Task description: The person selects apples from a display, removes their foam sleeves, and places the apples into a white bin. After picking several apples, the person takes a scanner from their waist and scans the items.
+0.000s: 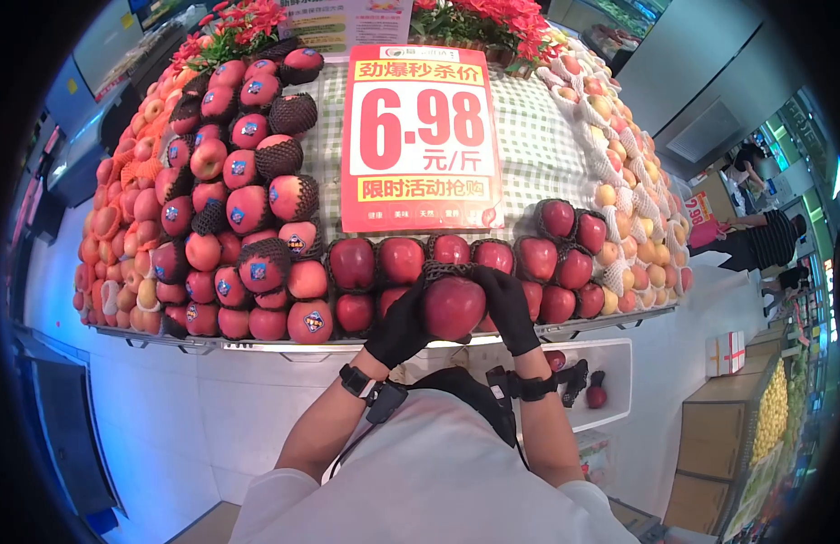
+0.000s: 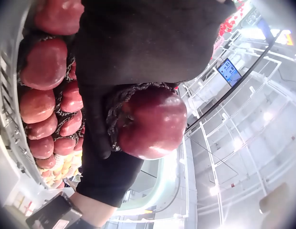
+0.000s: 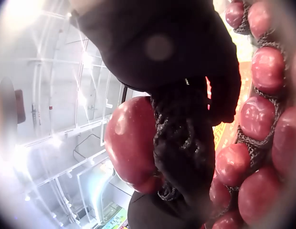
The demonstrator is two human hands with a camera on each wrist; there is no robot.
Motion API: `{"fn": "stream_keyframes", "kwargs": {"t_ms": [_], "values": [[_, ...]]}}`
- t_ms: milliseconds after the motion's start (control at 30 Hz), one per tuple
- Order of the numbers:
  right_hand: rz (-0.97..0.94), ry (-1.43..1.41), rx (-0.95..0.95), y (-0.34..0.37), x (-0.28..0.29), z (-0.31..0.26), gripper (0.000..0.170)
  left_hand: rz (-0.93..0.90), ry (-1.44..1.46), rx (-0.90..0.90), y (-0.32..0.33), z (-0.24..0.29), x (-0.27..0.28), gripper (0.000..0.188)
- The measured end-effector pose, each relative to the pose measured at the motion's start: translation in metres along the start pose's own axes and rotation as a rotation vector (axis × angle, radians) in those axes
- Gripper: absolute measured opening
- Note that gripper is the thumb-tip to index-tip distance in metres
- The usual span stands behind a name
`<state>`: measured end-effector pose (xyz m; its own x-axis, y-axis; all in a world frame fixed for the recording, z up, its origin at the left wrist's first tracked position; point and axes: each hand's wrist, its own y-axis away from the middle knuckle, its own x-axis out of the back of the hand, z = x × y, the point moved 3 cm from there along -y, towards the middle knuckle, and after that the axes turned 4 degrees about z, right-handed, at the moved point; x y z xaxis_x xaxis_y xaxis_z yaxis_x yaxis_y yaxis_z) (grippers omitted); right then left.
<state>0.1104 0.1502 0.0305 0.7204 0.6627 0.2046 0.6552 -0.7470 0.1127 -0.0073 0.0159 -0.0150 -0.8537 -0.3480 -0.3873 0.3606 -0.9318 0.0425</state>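
A large dark red apple [image 1: 454, 308] is held up between two black-gloved hands in front of the display. My left hand [image 1: 399, 326] grips its left side, and my right hand [image 1: 509, 313] holds the opposite side. A black foam net [image 2: 117, 107] wraps the stem end, while the smooth red skin [image 2: 155, 124] bulges out of it in the left wrist view. Fingers of the right glove [image 3: 181, 162] curl at the netted part in the right wrist view. Behind the hands, a row of netted red apples [image 1: 352, 263] lines the front of the stand.
A price sign [image 1: 423, 136] stands on a green checked cloth [image 1: 538, 127]. Stickered apples [image 1: 248, 208] are stacked at left, paler fruit in white nets [image 1: 633, 227] at right. Below the stand's front rail, a white bin [image 1: 610, 412] contains a netted apple and loose black nets.
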Motion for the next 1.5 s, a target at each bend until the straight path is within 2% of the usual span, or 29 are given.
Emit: {"fn": "stream_keyframes", "kwargs": {"t_ms": [67,133,267,367,467,567,667,767,867,967,1067,1167,1267,1367,1467,1500], "values": [[-0.034,0.028,-0.071,-0.002,0.004,0.002,0.037,0.026,0.227,0.114,-0.004,-0.018,0.002,0.042],[0.043,-0.022,0.014,0.000,0.006,-0.003,0.043,0.040,0.336,0.142,-0.005,-0.015,-0.006,0.042],[0.044,-0.040,0.122,0.014,0.000,-0.026,0.071,0.072,0.660,0.266,-0.013,0.005,-0.026,0.044],[0.047,0.298,0.275,0.020,-0.006,-0.029,0.088,0.109,0.562,0.199,-0.024,-0.002,-0.034,0.043],[0.083,0.365,0.277,0.016,0.004,-0.025,0.086,0.125,0.613,0.296,-0.033,-0.004,-0.042,0.040],[0.162,0.407,0.323,0.013,0.014,-0.022,0.075,0.051,0.831,0.320,-0.047,-0.021,-0.048,0.037],[0.224,0.381,0.310,0.014,0.025,-0.036,0.067,0.077,0.825,0.322,-0.062,-0.017,-0.060,0.037],[0.245,0.444,0.371,0.007,0.044,-0.032,0.064,0.303,0.171,0.204,-0.068,-0.001,-0.062,0.041],[0.290,0.407,0.385,-0.006,0.064,-0.023,0.063,0.254,-0.222,-0.159,-0.087,0.006,-0.060,0.054],[0.330,0.462,0.417,-0.021,0.082,-0.018,0.063,-0.020,-0.236,-0.147,-0.090,0.006,-0.083,0.072],[0.289,0.477,0.408,-0.035,0.096,-0.023,0.062,-0.145,-0.529,-0.221,-0.099,0.019,-0.112,0.090],[0.284,0.526,0.410,-0.047,0.106,-0.030,0.062,-0.074,-0.781,-0.329,-0.115,0.028,-0.130,0.099],[0.247,0.440,0.359,-0.060,0.111,-0.032,0.065,0.002,-0.852,-0.323,-0.131,0.018,-0.137,0.090],[0.167,0.371,0.411,-0.076,0.122,-0.025,0.070,-0.011,-0.882,-0.467,-0.151,0.028,-0.144,0.085],[0.011,0.159,0.335,-0.084,0.137,-0.023,0.073,0.194,-1.135,-0.577,-0.167,0.020,-0.137,0.079],[0.014,0.045,0.292,-0.090,0.142,-0.017,0.073,0.185,-1.062,-0.535,-0.175,0.018,-0.133,0.077]]}}
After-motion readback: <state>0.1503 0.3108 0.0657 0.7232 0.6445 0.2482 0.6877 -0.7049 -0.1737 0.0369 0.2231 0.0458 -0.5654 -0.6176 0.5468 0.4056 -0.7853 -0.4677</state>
